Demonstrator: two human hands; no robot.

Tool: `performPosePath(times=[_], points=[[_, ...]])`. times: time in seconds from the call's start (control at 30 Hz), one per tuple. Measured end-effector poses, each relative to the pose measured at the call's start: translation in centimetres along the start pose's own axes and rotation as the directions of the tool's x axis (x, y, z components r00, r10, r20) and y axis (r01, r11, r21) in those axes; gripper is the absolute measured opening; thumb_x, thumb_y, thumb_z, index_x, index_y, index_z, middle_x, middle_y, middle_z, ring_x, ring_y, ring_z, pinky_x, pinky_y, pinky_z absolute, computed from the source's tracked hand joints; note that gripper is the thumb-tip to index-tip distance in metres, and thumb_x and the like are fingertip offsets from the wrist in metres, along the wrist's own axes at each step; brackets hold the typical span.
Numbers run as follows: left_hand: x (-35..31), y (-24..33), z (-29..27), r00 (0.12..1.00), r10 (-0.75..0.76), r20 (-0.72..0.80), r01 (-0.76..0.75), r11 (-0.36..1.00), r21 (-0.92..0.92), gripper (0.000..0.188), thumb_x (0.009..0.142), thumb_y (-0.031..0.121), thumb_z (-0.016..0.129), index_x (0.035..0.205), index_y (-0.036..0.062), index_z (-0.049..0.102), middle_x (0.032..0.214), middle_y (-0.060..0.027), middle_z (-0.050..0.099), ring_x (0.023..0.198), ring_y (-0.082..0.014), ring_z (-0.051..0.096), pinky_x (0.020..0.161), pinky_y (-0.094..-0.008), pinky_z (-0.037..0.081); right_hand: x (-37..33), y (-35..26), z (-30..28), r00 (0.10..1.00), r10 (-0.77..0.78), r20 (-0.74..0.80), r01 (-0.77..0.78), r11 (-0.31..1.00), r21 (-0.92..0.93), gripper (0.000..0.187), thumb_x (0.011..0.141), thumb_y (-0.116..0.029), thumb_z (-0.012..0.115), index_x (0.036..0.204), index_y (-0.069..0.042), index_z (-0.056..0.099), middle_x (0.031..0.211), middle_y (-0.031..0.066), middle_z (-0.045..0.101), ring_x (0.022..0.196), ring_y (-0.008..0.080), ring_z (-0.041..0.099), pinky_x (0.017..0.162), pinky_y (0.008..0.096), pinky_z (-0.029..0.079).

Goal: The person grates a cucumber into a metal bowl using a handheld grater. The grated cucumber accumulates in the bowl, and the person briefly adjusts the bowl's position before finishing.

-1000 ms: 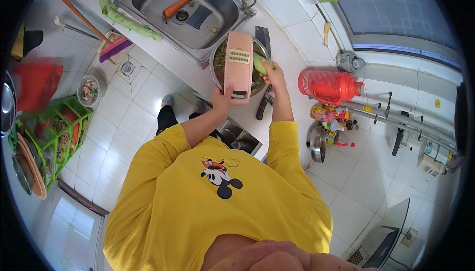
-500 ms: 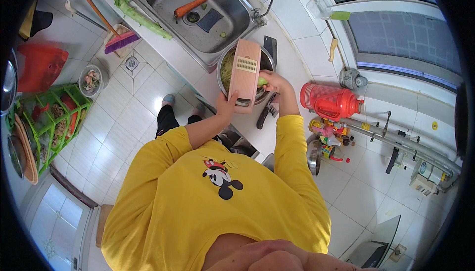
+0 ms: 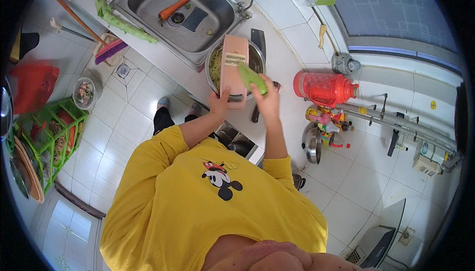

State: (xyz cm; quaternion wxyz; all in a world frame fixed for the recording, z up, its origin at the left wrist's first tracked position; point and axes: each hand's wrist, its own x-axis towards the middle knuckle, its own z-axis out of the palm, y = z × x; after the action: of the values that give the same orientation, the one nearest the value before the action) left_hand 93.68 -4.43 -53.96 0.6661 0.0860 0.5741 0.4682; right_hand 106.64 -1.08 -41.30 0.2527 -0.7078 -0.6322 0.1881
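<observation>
Position: the bowl [image 3: 256,59] stands on the counter [image 3: 282,63], beside the near right corner of the sink [image 3: 117,3] and close to the counter's front edge. The grater [image 3: 234,48] lies across the bowl's rim. Pale green shreds [image 3: 215,68] show in the bowl, left of the grater.

Hands: the left hand [image 3: 218,101] is closed narrowly around the grater's near end. The right hand [image 3: 268,98] is closed around the green vegetable [image 3: 251,79], whose far tip is at the blade strip [image 3: 235,59]; contact cannot be confirmed.

Hazards (judged):

1. Cut fingers. As the piece shortens, the right fingertips could run onto the blade strip. A damp, slippery grip would raise this risk.

2. Grater slip. The grater appears to bear only on the rim and the left hand. Uneven downward force could skew or tip it.

3. Bowl shift. Hard pushing at the grater's near end could slide or tilt the bowl toward the counter's front edge and spill the shreds.

4. Blade contact. The cleaver [image 3: 258,41] lies just beside the bowl, toward the counter's back edge. A wide swing of the right hand could strike it.
</observation>
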Motion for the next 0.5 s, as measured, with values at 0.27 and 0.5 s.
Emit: performPosePath(times=[0.27, 0.5], points=[[0.3, -0.9, -0.4, 0.980, 0.162, 0.118, -0.142, 0.976, -0.163, 0.039, 0.098, 0.032, 0.070, 0.115, 0.0001, 0.057, 0.107, -0.0100, 0.068, 0.087, -0.0166, 0.064, 0.074, -0.0327, 0.053, -4.0, -3.0, 4.2, 1.000, -0.016, -0.007, 0.012, 0.924, -0.383, 0.056, 0.082, -0.038, 0.079, 0.129, -0.014, 0.061, 0.090, 0.0220, 0.071, 0.073, 0.0400, 0.071, 0.061, 0.0465, 0.057], [1.4, -1.7, -0.5, 0.990, 0.103, 0.092, -0.105, 0.994, 0.016, 0.030, 0.101, 0.026, 0.065, 0.116, 0.0011, 0.057, 0.105, -0.0071, 0.067, 0.085, -0.0149, 0.063, 0.070, -0.0310, 0.053, -1.0, -2.3, 5.9, 0.998, -0.027, -0.057, -0.005, 0.873, -0.487, 0.052, 0.083, -0.047, 0.075, 0.121, -0.014, 0.061, 0.074, 0.0185, 0.069, 0.063, 0.0379, 0.070, 0.053, 0.0477, 0.055]])
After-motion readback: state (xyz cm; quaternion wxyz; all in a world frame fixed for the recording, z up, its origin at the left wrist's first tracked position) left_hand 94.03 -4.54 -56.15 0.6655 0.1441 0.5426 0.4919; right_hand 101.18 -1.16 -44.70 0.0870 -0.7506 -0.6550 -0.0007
